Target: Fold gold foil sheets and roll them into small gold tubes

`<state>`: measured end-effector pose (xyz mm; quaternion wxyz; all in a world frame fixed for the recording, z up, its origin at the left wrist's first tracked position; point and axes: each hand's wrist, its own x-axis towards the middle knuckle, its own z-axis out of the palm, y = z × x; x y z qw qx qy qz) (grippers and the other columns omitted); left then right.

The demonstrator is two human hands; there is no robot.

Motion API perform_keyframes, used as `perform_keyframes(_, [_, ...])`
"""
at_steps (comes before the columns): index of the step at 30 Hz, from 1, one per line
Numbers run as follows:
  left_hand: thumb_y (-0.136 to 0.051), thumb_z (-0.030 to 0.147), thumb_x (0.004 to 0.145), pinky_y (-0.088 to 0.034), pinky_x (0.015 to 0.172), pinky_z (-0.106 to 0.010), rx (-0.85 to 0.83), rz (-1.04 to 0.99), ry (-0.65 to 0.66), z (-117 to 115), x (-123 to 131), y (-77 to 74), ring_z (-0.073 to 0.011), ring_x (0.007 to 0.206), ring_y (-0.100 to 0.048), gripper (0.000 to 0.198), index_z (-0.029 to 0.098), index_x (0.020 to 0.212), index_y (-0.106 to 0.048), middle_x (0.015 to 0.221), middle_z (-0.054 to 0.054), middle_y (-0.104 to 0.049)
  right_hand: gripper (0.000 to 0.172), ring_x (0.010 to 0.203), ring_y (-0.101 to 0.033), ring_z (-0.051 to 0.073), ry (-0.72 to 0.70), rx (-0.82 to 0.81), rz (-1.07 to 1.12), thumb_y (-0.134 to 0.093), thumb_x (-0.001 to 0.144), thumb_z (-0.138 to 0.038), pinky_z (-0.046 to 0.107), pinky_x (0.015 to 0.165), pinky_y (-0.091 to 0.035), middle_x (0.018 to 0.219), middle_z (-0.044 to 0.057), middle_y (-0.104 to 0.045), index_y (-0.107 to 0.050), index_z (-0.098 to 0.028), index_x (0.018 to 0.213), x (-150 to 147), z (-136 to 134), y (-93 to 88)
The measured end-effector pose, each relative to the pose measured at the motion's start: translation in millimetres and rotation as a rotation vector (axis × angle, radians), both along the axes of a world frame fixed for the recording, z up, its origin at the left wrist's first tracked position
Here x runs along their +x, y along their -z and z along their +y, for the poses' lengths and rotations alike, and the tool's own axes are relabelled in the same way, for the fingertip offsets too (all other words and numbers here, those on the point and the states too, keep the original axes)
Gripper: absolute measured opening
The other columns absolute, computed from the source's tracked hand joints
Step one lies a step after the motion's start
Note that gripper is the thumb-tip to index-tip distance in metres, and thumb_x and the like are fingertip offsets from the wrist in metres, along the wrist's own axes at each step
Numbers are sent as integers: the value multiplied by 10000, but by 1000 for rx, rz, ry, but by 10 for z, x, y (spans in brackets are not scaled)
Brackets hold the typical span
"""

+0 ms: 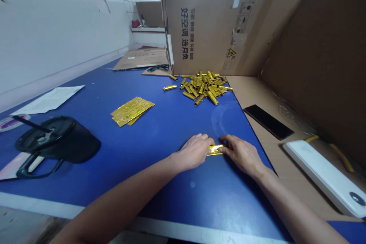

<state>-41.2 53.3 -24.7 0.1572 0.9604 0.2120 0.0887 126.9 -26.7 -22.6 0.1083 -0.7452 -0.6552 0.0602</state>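
Observation:
Between my two hands a strip of shiny gold paper (215, 150) lies low over the blue table. My left hand (196, 150) has its curled fingers closed on the strip's left end. Gripping the right end is my right hand (241, 154), thumb on the near side and fingers bent over the far side. Parts of the strip are hidden under the fingers. Farther away is a pile of small folded gold paper tubes (201, 85), with a single tube (169, 87) lying to its left. A stack of flat gold sheets (132, 110) rests left of my hands.
A black lidded mug (71, 139) with a straw stands at the left, near a white paper (51, 99). Upright cardboard (211, 19) walls the back and right. On the right lie a dark phone (268, 121) and a long white device (323, 175).

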Motion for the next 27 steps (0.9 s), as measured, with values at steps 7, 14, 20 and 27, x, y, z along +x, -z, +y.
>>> perform_keyframes(7, [-438,178,814,-377,768,-291,24,55,-60,-33,-17,-37,-172,870,-450,159,208,952,-513,903,-40,-482,276,649,-569,150,-28,42,-6,-470,797,-430,246,524,-364,798,5,-614,-544,-262,1002,27,-20,27])
perform_keyframes(14, [-424,185,824,-386,725,-305,68,103,-89,-65,-9,-55,-181,828,-450,67,181,867,-474,865,-42,-490,181,651,-549,123,-125,79,3,-423,838,-332,229,518,-357,788,-3,-560,-582,-271,899,29,-68,46])
perform_keyframes(20, [-363,96,820,-394,697,-282,158,97,-3,-89,-20,-62,-173,812,-443,124,179,820,-455,852,-42,-478,202,637,-526,112,-157,79,-1,-402,846,-265,226,515,-349,761,-6,-514,-588,-244,770,7,-101,23])
perform_keyframes(27, [-375,115,818,-401,688,-296,119,178,-39,-74,-50,-120,-179,796,-485,103,171,851,-455,848,-51,-511,198,605,-513,105,-182,74,-17,-395,842,-248,224,496,-337,758,-13,-505,-571,-250,752,8,-119,10])
